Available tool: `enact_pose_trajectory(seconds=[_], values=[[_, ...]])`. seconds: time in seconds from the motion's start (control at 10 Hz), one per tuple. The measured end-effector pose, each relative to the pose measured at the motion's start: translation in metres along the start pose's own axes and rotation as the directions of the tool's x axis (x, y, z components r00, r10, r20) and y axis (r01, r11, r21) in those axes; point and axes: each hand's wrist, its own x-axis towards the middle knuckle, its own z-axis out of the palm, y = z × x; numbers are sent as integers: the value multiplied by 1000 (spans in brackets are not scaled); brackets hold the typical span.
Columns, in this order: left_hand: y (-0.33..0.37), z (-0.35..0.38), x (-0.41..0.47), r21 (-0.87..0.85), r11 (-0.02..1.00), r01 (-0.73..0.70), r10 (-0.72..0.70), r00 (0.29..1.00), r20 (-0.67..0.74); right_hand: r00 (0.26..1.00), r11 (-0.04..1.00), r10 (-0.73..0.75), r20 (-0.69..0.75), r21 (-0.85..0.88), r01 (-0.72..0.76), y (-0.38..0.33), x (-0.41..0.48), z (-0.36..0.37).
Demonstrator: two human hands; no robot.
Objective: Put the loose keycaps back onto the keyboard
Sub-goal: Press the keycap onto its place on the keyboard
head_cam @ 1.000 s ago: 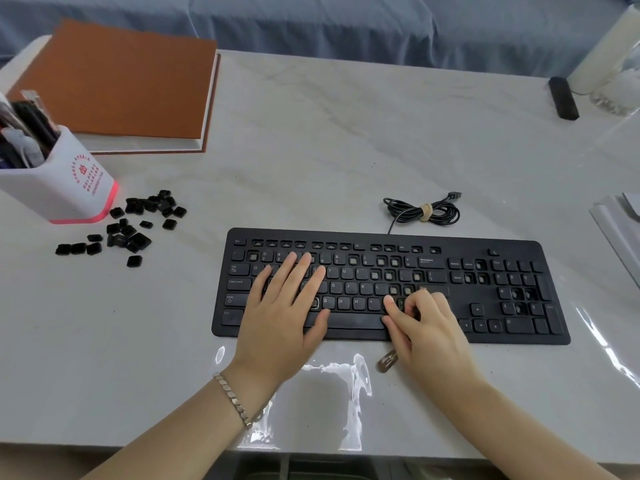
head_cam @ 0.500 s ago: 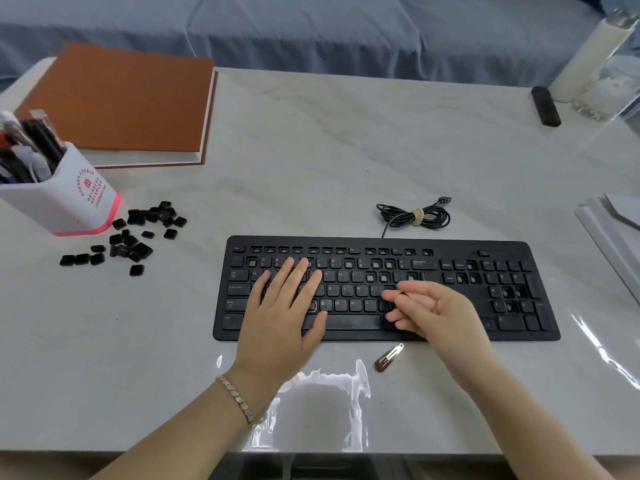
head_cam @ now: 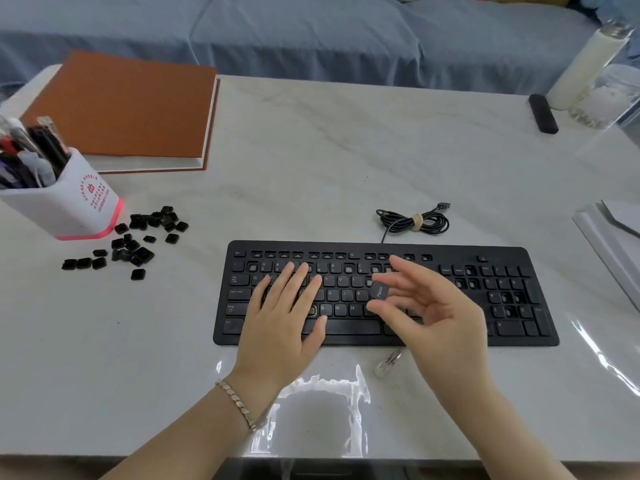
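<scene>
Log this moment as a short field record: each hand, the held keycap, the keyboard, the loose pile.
left hand: flat on the left keys of the keyboard, fingers straight
right hand: pinches one keycap between thumb and forefinger, over the middle keys
keyboard: several sockets bare
loose keycaps: scattered on the table beside the pen holder, left of the keyboard

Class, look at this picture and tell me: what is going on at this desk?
A person is refitting keys on a flat black plastic keyboard. The left hand lies flat on its letter keys. The right hand holds a small black square keycap above the middle rows, the grip a thumb-and-fingertip pinch. Several sockets are bare, and a heap of loose black keycaps lies beside the white pen pot.
</scene>
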Motion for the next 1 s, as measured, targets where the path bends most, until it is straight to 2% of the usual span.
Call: enact_pose_trajectory(seconds=[0.2, 0.5, 0.6, 0.7, 0.8, 1.0], values=[[0, 0, 0, -2, 1000, -3, 3, 1000, -6, 988, 981, -148, 38, -124, 152, -6, -2, 2], [0, -1, -1, -8, 1000, -3, 3, 1000, -3, 983, 977, -174, 63, -117, 180, 7, -1, -1], [0, 0, -1, -8, 1000, -4, 4, 1000, -3, 978, 960, -186, 99, -191, 202, 11, 0, -3], [0, 1, 0, 3, 1000, -6, 7, 1000, -10, 989, 960, -77, 124, -259, 107, 23, -1, -10], [1, 0, 0, 18, 1000, 6, -6, 1000, -12, 993, 972, 95, 72, -223, -77, 40, -3, -24], [2, -2, 0, 19, 1000, 4, -4, 1000, -9, 968, 939, 206, -146, -250, -238, 54, 11, -64]])
